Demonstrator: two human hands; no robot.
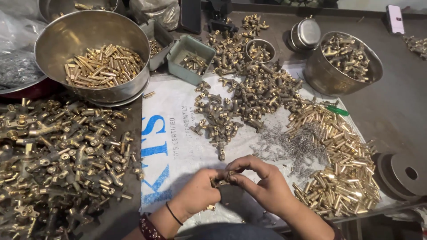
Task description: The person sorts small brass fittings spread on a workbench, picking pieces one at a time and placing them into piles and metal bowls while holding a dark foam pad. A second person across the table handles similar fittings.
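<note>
Lower centre of frame: left hand (199,192) and right hand (260,184) meet, each grip pinched closed on one small brass fitting (221,179) above the white sack (178,146). Assembly step, seemingly; next move likely needs a spring (293,146) or brass tube (342,173), right.

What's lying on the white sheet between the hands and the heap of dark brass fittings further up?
In the head view, between the hands and the heap of dark brass fittings, the white printed sheet is mostly bare; thin silvery wire springs lie scattered just to the right.
</note>
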